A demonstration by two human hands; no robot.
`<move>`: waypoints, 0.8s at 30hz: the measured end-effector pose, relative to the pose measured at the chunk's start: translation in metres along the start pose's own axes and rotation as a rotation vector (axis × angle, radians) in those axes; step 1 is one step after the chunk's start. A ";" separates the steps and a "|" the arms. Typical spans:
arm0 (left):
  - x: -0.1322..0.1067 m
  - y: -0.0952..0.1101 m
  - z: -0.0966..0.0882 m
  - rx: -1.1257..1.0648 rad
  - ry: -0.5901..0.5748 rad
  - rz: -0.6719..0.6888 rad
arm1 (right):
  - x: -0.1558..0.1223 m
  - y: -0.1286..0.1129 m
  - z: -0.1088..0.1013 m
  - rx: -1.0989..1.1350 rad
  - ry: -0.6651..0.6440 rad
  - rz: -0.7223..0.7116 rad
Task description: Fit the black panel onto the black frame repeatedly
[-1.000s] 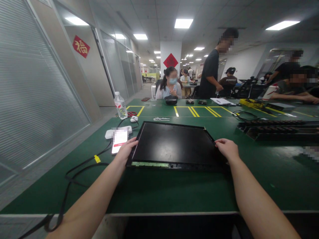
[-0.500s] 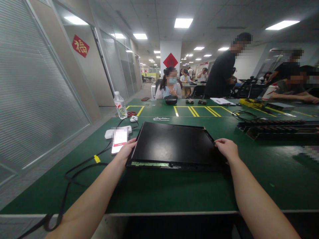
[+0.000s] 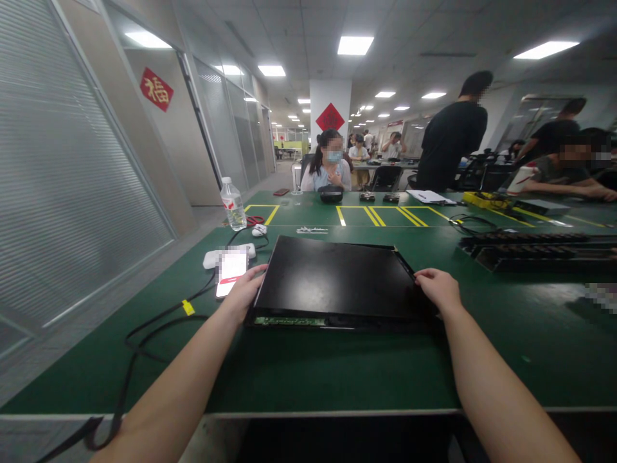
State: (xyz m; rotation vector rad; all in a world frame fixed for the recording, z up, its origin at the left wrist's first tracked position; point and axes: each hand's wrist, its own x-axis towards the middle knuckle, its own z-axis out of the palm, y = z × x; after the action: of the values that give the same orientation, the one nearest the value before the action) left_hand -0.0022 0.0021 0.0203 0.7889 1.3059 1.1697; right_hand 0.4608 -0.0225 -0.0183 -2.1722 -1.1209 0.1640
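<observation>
A flat black display panel lies over a black frame, with a strip of green circuit board showing along its near edge. My left hand grips the panel's left edge, fingertips partly hidden behind it. At the right edge, my right hand pinches the thin black rim between thumb and fingers. The panel sits slightly skewed against the frame, with a gap at the near and right sides. Whether the frame touches the table underneath cannot be made out.
Left of the panel are a lit phone, a white box-like device, a black cable and a water bottle. Dark slotted racks stand at the right on the green table. A masked person sits across.
The panel's near edge has shifted very slightly, showing the board strip a bit differently. Both hands keep their places. A standing person in the background has moved right.
</observation>
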 end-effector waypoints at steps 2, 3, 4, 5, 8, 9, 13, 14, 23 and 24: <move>-0.003 0.001 0.001 0.017 0.002 0.020 | 0.000 0.000 0.000 -0.007 0.003 -0.007; -0.004 0.001 0.001 0.023 0.000 0.032 | 0.000 0.000 0.000 -0.008 0.003 -0.010; -0.005 0.001 0.001 0.026 0.001 0.045 | 0.000 0.001 -0.001 -0.007 0.003 -0.011; -0.005 0.000 0.001 0.022 0.004 0.058 | 0.000 0.001 -0.001 -0.005 0.004 -0.012; -0.006 0.000 0.002 -0.015 0.005 0.085 | 0.000 0.002 0.000 0.004 0.015 -0.011; -0.006 -0.001 0.002 -0.026 0.002 0.089 | 0.000 0.002 0.000 0.006 0.022 -0.013; -0.008 -0.001 0.004 -0.015 0.008 0.082 | 0.001 0.003 0.002 0.004 0.038 -0.033; -0.008 0.000 0.004 -0.008 0.009 0.081 | 0.002 0.003 0.003 0.001 0.037 -0.037; -0.013 0.002 0.008 -0.007 0.014 0.063 | 0.001 0.001 0.002 0.002 0.005 -0.017; -0.012 0.002 0.008 -0.008 0.013 0.066 | 0.001 0.001 0.001 0.004 0.003 -0.016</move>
State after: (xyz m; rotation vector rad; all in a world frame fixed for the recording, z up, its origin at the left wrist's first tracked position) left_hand 0.0063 -0.0078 0.0270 0.8248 1.2938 1.2336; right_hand 0.4614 -0.0218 -0.0198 -2.1591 -1.1344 0.1556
